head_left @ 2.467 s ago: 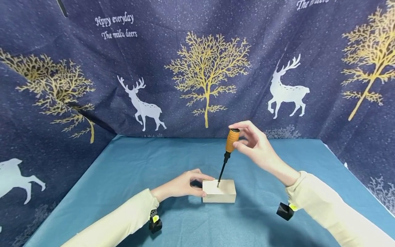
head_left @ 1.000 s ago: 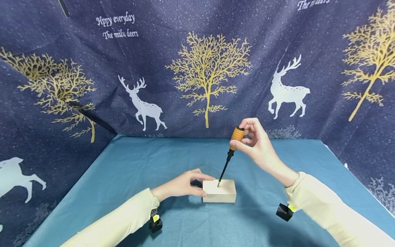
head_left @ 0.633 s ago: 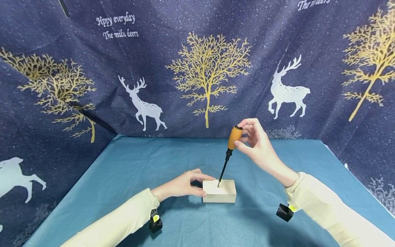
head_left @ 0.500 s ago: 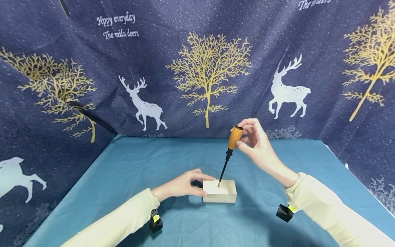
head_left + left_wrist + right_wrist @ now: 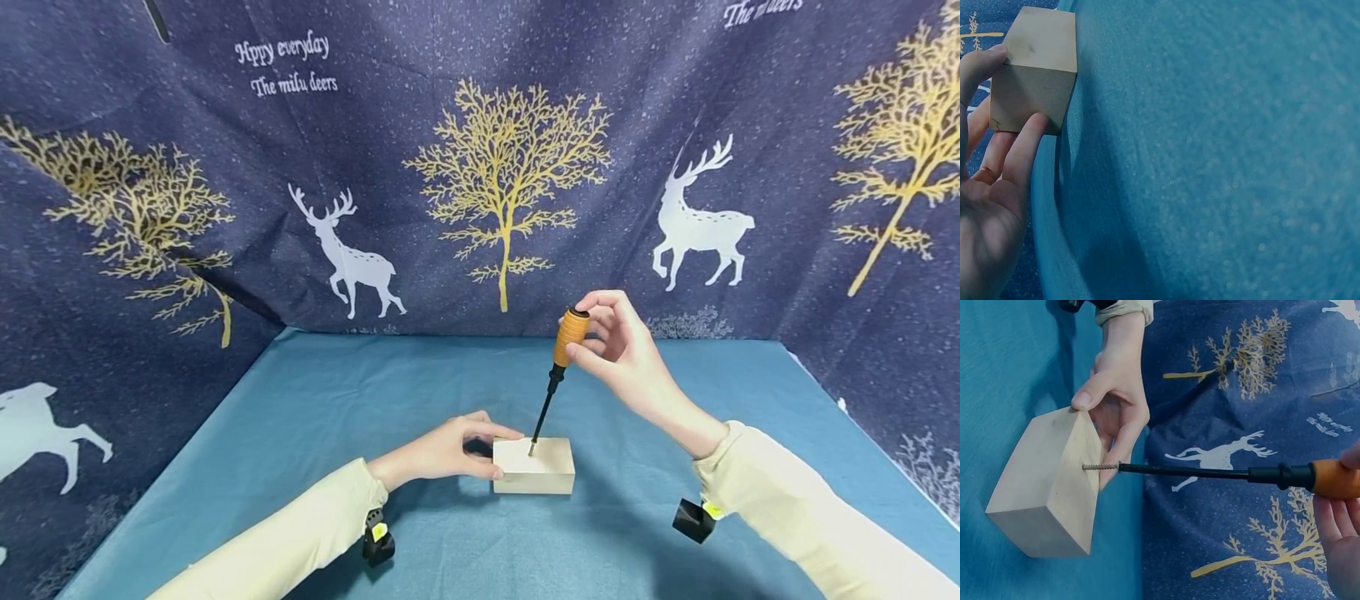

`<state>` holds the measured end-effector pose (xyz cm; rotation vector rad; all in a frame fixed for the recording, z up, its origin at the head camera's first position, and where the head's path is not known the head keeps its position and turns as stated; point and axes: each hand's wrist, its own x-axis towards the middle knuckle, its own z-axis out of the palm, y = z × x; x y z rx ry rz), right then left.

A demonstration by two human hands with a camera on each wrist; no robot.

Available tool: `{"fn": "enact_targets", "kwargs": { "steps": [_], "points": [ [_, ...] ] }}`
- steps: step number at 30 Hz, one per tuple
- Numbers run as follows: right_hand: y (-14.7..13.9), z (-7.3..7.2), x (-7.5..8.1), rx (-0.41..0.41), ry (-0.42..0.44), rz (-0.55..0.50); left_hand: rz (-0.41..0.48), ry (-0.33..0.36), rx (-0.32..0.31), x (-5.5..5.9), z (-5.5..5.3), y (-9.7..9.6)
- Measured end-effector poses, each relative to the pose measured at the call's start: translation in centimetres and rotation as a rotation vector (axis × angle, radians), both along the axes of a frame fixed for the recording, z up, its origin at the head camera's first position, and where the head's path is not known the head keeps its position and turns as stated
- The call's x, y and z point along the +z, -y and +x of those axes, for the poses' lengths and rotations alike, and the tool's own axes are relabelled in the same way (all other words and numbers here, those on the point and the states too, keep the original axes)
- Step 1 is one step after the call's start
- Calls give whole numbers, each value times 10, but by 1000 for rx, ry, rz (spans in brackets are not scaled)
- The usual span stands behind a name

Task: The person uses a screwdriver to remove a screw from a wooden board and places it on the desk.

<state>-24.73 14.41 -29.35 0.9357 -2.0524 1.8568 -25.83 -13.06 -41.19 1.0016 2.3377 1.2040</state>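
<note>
A pale wooden block (image 5: pixel 551 482) rests on the table, its left end pinched between the thumb and fingers of my left hand (image 5: pixel 442 448). In the right wrist view a threaded screw (image 5: pixel 1099 467) stands in the block's top face, much of its thread exposed. The screwdriver (image 5: pixel 1191 471) meets the screw's head with its tip. Its orange handle (image 5: pixel 571 339) leans to the right above the block, held by the thumb and fingertips of my right hand (image 5: pixel 628 360). The left wrist view shows the block (image 5: pixel 1035 94) with my left fingers against its sides.
Blue cloth (image 5: pixel 360 375) covers the table. Behind it hangs a dark blue curtain (image 5: pixel 450 50) printed with deer and golden trees. A small black camera (image 5: pixel 378 546) is strapped to my left wrist, another black camera (image 5: pixel 693 520) to my right.
The screwdriver's handle has swung right, then slightly back left. My right fingers have shifted around the handle, the thumb rolling along it. The block and my left hand stay in place.
</note>
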Motion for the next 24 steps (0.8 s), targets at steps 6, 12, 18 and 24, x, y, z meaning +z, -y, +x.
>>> {"fn": "enact_targets", "kwargs": {
  "steps": [6,12,18,24],
  "points": [
    [4,1,-5,5,-32,1,3,3,-2,-2,-1,0],
    [7,2,-6,-44,-34,38,10,13,-5,-1,-1,1],
    [6,1,-8,85,-51,-37,6,5,-7,-2,-1,0],
    [8,3,-8,14,-31,-13,3,7,-4,-1,0,1]
  ]
}}
